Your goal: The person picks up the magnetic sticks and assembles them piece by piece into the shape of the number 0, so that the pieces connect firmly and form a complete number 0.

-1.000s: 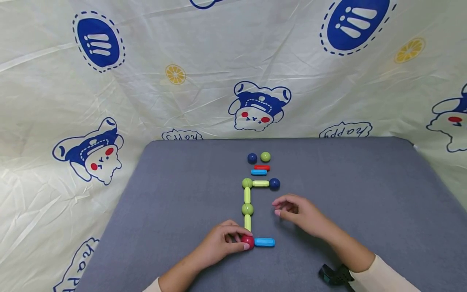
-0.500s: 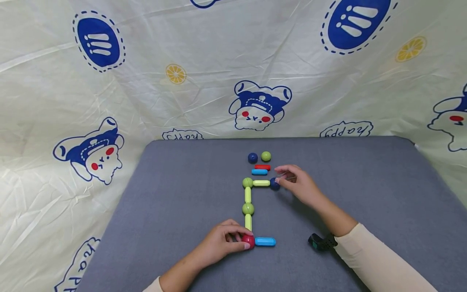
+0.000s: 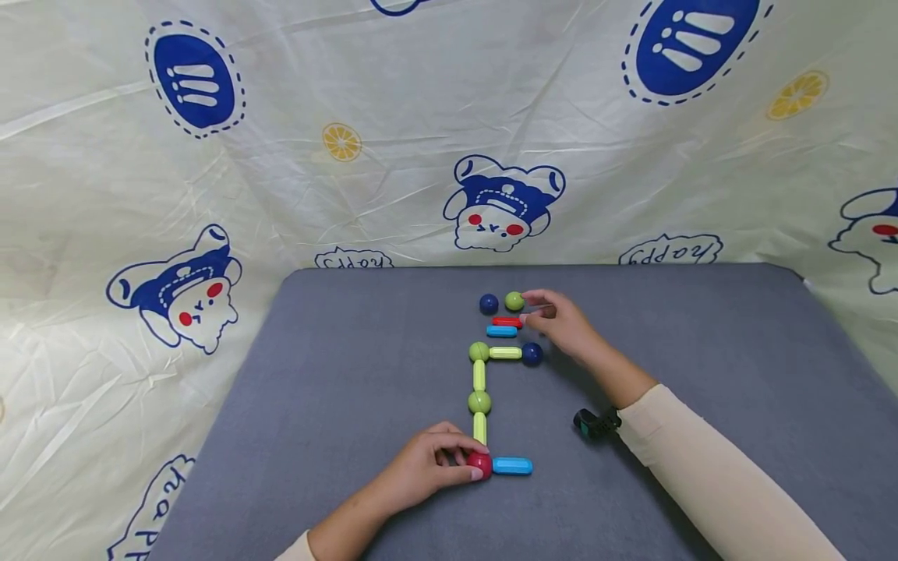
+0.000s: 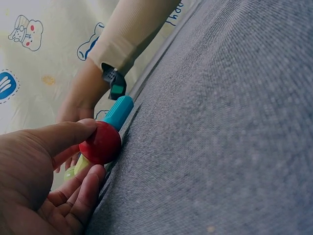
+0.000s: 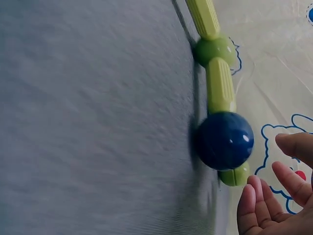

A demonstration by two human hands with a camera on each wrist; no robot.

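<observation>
My left hand (image 3: 424, 466) pinches a red ball (image 3: 480, 466) between thumb and fingers on the grey table. A light blue rod (image 3: 512, 466) sticks out from the ball's right side. From the same ball runs a chain of light green rods (image 3: 479, 375) and green balls (image 3: 479, 402), turning right at the far end to a dark blue ball (image 3: 532, 354). My right hand (image 3: 567, 326) reaches past that end, fingers parted, with fingertips right by a loose green ball (image 3: 514, 301) and a red rod (image 3: 507, 321). The right wrist view shows nothing between its fingers.
Beside the loose green ball lies another dark blue ball (image 3: 489, 304). A second light blue rod (image 3: 501, 331) sits just in front of the red rod. A patterned white sheet (image 3: 400, 187) hangs behind the table (image 3: 351, 351). A black band (image 3: 596, 423) is on the right wrist.
My right hand has moved away from me, past the chain's dark blue ball to the loose pieces behind it. The left hand has stayed on the red ball.
</observation>
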